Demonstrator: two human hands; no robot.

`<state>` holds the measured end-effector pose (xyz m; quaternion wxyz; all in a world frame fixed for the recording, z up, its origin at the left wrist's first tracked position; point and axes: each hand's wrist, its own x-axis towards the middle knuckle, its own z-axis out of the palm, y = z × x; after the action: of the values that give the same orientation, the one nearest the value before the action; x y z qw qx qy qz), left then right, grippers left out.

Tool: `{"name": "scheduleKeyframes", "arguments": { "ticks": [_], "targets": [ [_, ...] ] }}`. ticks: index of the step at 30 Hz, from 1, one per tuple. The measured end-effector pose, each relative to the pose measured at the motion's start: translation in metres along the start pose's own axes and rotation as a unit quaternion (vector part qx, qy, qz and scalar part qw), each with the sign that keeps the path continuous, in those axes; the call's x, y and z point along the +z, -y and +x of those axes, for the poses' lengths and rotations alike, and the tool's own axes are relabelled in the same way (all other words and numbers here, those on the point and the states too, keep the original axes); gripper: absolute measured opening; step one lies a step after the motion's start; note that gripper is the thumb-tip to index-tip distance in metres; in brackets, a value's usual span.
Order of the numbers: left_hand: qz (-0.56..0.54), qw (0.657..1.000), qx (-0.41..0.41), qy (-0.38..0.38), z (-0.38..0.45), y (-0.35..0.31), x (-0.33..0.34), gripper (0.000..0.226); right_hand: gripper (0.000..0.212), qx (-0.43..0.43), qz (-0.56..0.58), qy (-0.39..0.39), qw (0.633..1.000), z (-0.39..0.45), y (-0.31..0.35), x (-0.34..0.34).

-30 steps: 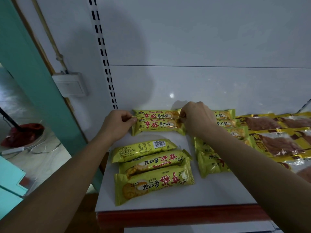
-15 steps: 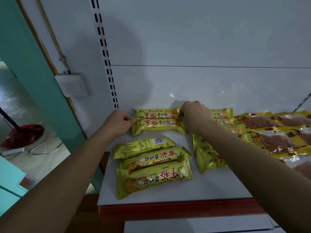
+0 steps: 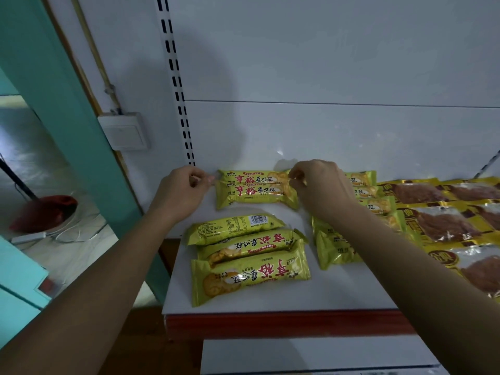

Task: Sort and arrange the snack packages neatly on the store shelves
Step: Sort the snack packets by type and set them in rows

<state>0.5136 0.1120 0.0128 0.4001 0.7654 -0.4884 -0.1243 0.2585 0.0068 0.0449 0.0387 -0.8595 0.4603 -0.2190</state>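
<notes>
Two hands sit at the ends of one yellow packet [image 3: 257, 194] by the shelf [image 3: 270, 299] back edge. Left hand [image 3: 181, 193] pinches its left seal; right hand [image 3: 319, 188] pinches its right seal. Long axis runs left-right, parallel to the back edge, stretched between them. Three loose packets [image 3: 249, 255] lie nearer the front edge.
</notes>
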Motion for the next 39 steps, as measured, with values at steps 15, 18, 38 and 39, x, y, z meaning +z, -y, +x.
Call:
{"name": "scheduleKeyframes", "arguments": {
  "ticks": [15, 18, 38, 39],
  "targets": [
    [-0.005, 0.992, 0.127, 0.008, -0.055, 0.026, -0.016, 0.014, 0.029, -0.099, 0.177, 0.203, 0.958, -0.024, 0.016, -0.001],
    [-0.049, 0.988, 0.133, -0.063, -0.053, 0.013, -0.012, 0.012, 0.042, -0.093, 0.194, 0.146, 0.965, -0.022, 0.016, -0.003],
    [-0.367, 0.923, -0.016, -0.113, -0.051, -0.027, -0.004, 0.005, 0.023, 0.080, 0.552, 0.046, 0.829, -0.032, 0.002, -0.021],
    [-0.349, 0.929, -0.021, -0.119, -0.049, -0.029, -0.005, 0.004, 0.024, 0.076, 0.555, 0.052, 0.827, -0.032, 0.003, -0.022]
  ]
}}
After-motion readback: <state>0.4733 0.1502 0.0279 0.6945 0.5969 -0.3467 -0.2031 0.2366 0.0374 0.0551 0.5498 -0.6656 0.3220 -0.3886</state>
